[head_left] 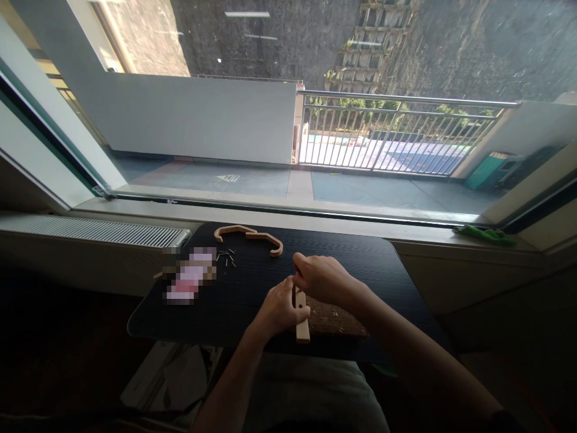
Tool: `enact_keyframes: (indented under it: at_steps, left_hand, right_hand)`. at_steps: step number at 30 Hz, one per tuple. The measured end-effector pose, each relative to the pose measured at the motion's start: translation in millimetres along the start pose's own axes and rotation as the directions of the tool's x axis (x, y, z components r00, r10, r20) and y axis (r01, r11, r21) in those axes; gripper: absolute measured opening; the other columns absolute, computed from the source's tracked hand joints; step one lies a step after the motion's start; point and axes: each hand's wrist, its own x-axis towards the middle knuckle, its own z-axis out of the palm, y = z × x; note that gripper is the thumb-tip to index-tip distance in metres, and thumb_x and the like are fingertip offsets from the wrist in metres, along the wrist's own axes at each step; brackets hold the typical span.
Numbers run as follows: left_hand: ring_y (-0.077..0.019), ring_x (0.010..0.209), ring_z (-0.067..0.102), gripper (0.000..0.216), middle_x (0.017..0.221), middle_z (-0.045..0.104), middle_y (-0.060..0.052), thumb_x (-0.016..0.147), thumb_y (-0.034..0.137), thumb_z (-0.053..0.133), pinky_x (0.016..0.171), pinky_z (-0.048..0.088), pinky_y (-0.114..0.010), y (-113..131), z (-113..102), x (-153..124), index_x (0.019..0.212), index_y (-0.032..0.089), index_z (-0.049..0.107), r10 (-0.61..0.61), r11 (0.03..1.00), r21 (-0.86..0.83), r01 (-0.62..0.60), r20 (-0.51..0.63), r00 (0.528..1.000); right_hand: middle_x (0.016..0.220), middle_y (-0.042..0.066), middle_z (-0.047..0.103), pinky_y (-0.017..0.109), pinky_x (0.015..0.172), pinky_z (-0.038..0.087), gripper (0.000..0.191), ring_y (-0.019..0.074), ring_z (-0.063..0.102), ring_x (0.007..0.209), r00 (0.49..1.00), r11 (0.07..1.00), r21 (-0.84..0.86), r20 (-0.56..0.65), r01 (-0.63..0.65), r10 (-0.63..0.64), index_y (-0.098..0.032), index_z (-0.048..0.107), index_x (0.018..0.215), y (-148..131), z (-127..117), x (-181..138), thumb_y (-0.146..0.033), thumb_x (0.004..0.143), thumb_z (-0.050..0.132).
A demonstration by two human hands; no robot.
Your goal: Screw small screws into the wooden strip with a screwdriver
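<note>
Steadying the wooden bar (303,332), low in the frame's centre, seems the step in hand: the left hand (280,308) pinches it between thumb and fingers, while the right hand (322,278) bends over its upper end. Continuing calls for a firm left hold. Whether the right fingers pinch anything, I cannot tell; the right forearm (408,334) partly covers the brown board (333,322).
</note>
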Motion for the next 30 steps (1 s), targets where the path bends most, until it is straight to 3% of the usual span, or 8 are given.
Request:
enact_keyframes:
  at_steps: [4, 16, 26, 30]
  left_hand:
    - [-0.0303, 0.098, 0.065, 0.047, 0.103, 0.069, -0.008, 0.067, 0.039, 0.077, 0.087, 0.049, -0.038, -1, -2, 1, 0.106, 0.021, 0.058, 0.017, 1.000, -0.020, -0.017, 0.038, 0.999]
    - [-0.0301, 0.109, 0.060, 0.046, 0.111, 0.065, -0.009, 0.066, 0.027, 0.070, 0.099, 0.043, -0.041, 2, -3, 6, 0.110, 0.019, 0.055, -0.035, 0.999, 0.037, 0.031, 0.103, 0.994]
    - [-0.0317, 0.112, 0.058, 0.052, 0.115, 0.064, -0.012, 0.066, 0.024, 0.068, 0.101, 0.042, -0.045, -2, 5, 6, 0.116, 0.017, 0.055, -0.013, 0.999, 0.053, 0.009, 0.076, 0.997]
    - [-0.0289, 0.110, 0.060, 0.040, 0.113, 0.068, -0.010, 0.076, 0.024, 0.060, 0.103, 0.042, -0.046, -12, 7, 5, 0.116, 0.019, 0.059, 0.018, 1.000, -0.004, -0.018, 0.018, 1.000]
  right_hand:
    - [0.087, 0.008, 0.072, 0.028, 0.059, 0.036, 0.021, 0.0241, 0.069, 0.078, 1.000, 1.000, 0.001, -0.016, 0.002, -0.001, -0.018, 0.055, 0.105, 0, 2, 1, -0.030, 0.093, 0.042]
    - [0.083, 0.008, 0.071, 0.028, 0.055, 0.032, 0.020, 0.0242, 0.068, 0.074, 0.999, 1.000, -0.024, -0.037, 0.019, -0.020, -0.018, 0.055, 0.102, 1, 2, 1, -0.029, 0.093, 0.042]
    - [0.083, 0.007, 0.071, 0.027, 0.056, 0.032, 0.019, 0.0218, 0.067, 0.071, 0.999, 1.000, -0.020, -0.029, 0.017, -0.018, -0.018, 0.055, 0.101, 3, 2, -2, -0.029, 0.095, 0.040]
    - [0.083, 0.007, 0.071, 0.027, 0.055, 0.032, 0.019, 0.0212, 0.067, 0.070, 1.000, 1.000, -0.013, -0.015, 0.027, -0.027, -0.018, 0.054, 0.101, 4, 0, -3, -0.028, 0.097, 0.039]
